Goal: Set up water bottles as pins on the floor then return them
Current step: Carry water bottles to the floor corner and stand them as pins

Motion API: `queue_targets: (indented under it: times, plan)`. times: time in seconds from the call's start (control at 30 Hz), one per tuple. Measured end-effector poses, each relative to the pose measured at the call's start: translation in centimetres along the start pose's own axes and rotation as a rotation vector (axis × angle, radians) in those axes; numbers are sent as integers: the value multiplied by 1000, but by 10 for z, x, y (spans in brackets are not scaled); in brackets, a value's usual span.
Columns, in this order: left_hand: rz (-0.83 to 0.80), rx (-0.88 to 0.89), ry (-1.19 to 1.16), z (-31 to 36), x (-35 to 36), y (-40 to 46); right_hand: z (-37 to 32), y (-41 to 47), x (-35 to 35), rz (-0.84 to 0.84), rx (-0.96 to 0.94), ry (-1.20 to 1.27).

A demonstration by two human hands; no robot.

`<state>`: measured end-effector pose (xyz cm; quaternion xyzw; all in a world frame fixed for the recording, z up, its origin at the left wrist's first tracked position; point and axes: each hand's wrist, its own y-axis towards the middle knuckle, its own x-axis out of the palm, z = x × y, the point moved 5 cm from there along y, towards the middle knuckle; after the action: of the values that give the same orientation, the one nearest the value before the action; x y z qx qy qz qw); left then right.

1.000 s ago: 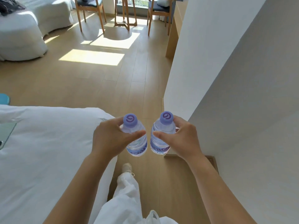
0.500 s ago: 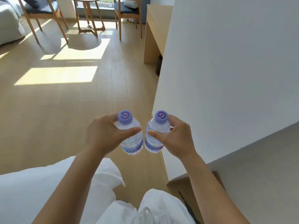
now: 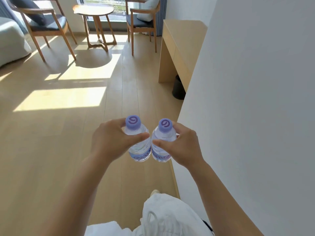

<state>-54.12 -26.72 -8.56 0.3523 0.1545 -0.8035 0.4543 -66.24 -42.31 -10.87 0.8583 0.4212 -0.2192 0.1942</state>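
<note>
1. Grip state: the left hand is wrapped round the upper body of the left water bottle, thumb across the front. The right hand holds the right water bottle the same way.
2. Position of task items: both bottles are upright, carried in the air above the wooden floor, side by side and touching or nearly so. Each carries a purple cap. Neither bottle rests on any surface.
3. Step in hand: judged as the carry phase. No bottle stands on the floor in view, so set-up as pins appears not yet begun; whether this is the outbound or return leg cannot be told.
4. Next move, if set-up: lower each bottle base-first onto the boards, release only when it stands, and leave a gap between the pair.
5. Surface: light plank flooring with bright sun patches.
6. Room: a white wall runs along the right; a wooden desk projects from it, with a dark bin beneath. Beyond stand a round table and two wooden chairs, one on each side of it.
</note>
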Motion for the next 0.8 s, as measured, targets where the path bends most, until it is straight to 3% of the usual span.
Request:
queue_targets:
  times: [0.3, 0.8]
  plan:
    - [29, -44, -53, 1, 3, 161, 13, 165, 6, 7, -35, -11]
    - [-171, 65, -71, -32, 13, 468, 43, 426, 52, 196, 182, 26]
